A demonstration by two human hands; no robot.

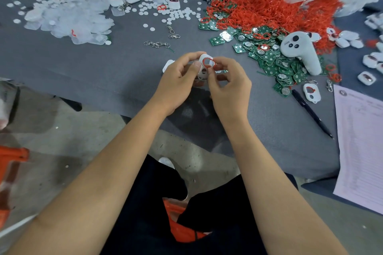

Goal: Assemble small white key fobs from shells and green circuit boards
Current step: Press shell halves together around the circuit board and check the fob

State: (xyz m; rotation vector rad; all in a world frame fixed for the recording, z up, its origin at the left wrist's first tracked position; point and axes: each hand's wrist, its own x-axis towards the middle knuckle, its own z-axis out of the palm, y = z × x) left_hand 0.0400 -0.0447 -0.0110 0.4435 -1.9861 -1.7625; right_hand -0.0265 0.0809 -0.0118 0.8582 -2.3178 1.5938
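My L hand (pixel 176 80) grips white shell (pixel 204 64), R hand (pixel 229 85) pinches red ring (pixel 207 61) over grey tabletop (pixel 103 64); concrete floor (pixel 83 130) below.

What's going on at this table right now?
A person is assembling key fobs over a grey table. The left hand holds a small white plastic shell, while the right hand fits a thin red rubber ring into its round opening. Heaps of green circuit boards and loose red rings lie to the right.
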